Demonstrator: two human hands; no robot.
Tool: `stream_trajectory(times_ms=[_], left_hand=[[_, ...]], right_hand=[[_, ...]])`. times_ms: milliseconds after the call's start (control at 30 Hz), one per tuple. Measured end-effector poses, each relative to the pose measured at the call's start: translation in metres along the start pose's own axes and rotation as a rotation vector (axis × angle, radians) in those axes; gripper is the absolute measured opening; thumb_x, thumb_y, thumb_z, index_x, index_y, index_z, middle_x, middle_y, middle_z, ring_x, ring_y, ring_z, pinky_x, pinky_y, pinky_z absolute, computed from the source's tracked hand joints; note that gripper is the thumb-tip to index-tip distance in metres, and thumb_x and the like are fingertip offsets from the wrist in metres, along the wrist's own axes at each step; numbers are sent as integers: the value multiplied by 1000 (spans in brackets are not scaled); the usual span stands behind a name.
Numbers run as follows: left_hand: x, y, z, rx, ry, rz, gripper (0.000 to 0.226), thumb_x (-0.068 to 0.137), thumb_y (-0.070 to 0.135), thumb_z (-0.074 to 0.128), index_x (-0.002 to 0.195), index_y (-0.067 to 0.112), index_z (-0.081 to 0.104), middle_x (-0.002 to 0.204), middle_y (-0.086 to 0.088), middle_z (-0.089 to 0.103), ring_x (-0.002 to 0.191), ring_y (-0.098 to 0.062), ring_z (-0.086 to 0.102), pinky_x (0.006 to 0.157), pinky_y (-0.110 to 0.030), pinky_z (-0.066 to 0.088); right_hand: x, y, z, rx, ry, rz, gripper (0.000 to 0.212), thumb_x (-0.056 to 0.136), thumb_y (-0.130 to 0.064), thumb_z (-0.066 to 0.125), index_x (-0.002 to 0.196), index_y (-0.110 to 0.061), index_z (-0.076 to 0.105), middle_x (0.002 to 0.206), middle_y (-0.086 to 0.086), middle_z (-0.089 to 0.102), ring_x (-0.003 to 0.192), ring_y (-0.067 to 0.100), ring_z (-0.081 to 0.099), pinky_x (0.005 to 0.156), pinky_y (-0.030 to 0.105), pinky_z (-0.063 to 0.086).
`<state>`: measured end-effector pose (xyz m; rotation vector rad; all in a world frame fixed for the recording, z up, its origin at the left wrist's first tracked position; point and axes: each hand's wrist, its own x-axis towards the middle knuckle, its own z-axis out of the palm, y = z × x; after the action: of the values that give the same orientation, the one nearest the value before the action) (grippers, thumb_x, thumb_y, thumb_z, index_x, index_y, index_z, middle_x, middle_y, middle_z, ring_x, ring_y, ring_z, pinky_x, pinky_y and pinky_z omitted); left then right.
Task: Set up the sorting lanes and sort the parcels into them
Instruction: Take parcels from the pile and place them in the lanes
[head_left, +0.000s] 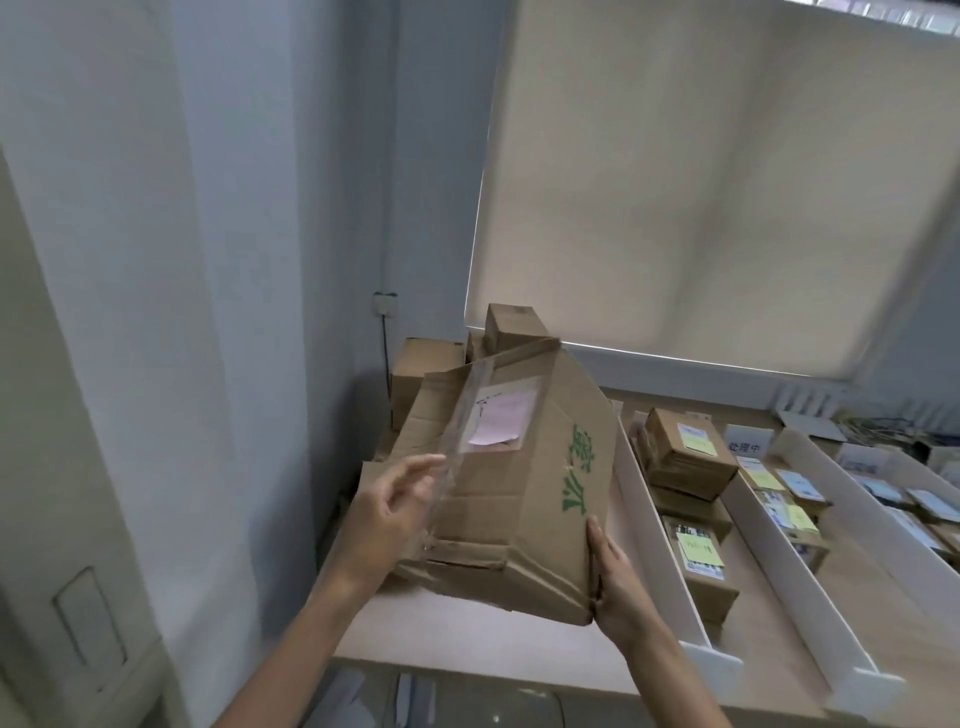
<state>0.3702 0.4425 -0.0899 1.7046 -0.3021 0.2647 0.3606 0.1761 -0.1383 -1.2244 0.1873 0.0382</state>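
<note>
Table (467, 639) | 1 carton (519, 514) raised | left hand (389, 519) presses its side | right hand (621, 590) grips its corner

White sign card (744, 442): "处理中". Green characters on carton (519, 519): unreadable. Parcel labels (696, 440) too small.

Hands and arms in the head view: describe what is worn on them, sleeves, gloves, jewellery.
The left hand and right hand are bare: no gloves, rings or watch visible. The left forearm and right forearm show no sleeve down to the picture's lower edge. No markings seen.
</note>
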Motion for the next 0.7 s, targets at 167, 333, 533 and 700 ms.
stream_trajectory(times_ms=[167,333,533,700], left_hand=[[15,-26,-43,99,122,-300,73,74,45,74,135,21,42,134,1,47,126,-18,45,100,-28,37],[3,-39,-40,-10,-131,-418,33,78,33,72,108,27,60,94,11,72,85,-1,69,66,-12,51],[-3,-57,-28,25,35,-410,39,79,26,73,114,14,60,95,-2,70,86,-17,67,69,-30,57],[1,-82,-4,118,24,-478,73,64,52,79,124,15,55,109,-8,68,97,-26,65,88,-49,53]], right_hand=[[-15,22,-16,61,-31,97,57,82,-53,53,128,-20,55,113,4,70,96,17,70,64,28,58],[-31,29,-22,63,-118,98,51,90,-51,45,124,-13,56,100,12,72,61,16,70,44,23,52],[-24,24,-23,-277,95,6,54,83,-70,44,128,-41,50,132,-9,56,115,13,55,95,41,47],[-48,17,-15,-381,85,-2,70,83,-69,49,139,-28,38,141,-10,45,121,10,49,94,25,45]])
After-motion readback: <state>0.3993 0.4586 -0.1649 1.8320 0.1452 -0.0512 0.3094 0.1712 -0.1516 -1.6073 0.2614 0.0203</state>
